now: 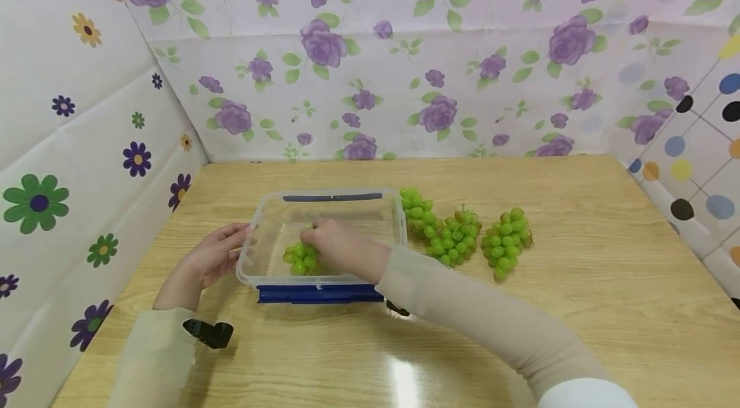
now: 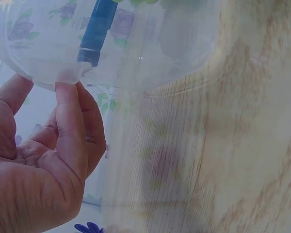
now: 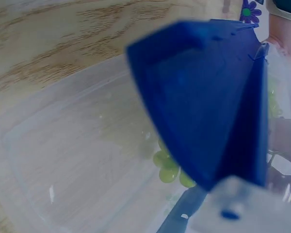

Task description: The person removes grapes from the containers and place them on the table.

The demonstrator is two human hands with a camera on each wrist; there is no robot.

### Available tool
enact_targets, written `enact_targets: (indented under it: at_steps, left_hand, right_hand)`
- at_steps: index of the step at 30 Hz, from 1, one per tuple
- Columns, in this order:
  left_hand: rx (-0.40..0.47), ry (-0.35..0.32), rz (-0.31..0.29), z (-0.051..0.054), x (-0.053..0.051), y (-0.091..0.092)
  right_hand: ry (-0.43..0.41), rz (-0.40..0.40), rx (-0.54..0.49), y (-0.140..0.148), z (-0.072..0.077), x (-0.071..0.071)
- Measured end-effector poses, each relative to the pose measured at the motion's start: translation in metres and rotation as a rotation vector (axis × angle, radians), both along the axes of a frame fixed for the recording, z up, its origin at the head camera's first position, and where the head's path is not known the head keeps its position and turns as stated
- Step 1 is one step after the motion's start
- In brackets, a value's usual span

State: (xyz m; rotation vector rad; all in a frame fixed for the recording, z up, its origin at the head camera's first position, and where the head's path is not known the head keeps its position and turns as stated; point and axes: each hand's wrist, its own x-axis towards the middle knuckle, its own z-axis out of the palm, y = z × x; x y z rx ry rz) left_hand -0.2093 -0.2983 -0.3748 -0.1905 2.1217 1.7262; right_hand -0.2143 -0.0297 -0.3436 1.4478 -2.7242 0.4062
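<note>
A clear plastic food container [image 1: 347, 280] with blue side clips sits on the table. My left hand [image 1: 215, 255] pinches its left rim between thumb and fingers; the left wrist view shows the left hand [image 2: 53, 150] at the rounded plastic edge. Inside the container, toward its front left, my right hand [image 1: 341, 244] grips the upper part of a bunch of green grapes [image 1: 299, 260]. In the right wrist view a blue clip [image 3: 203, 92] blocks much of the scene, and only a few grapes [image 3: 168, 174] show past it; the right hand's fingers are hidden there.
Right of the container lie more green grape bunches: one by its rim [image 1: 417, 210], another touching it [image 1: 453, 238], and a separate bunch [image 1: 507, 242] farther right. The wooden table [image 1: 590, 254] meets a flowered cloth wall [image 1: 370, 74] at the back.
</note>
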Motion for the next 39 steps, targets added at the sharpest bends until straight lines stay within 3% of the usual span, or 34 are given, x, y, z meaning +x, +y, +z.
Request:
enact_targets:
  at_steps: [8,19,39]
  left_hand:
    - [0.035,0.025,-0.029,-0.002,0.001,-0.003]
    - [-0.006,0.009,-0.004,-0.002,0.001,0.0]
    - [-0.04,0.005,0.005,0.0,0.001,0.0]
  right_hand:
    - [-0.096,-0.03,-0.109,0.009,0.003,0.0]
    - [-0.233,-0.081,-0.21,0.017,0.002,-0.001]
    - [-0.217,-0.105,-0.287,0.032,0.0,0.0]
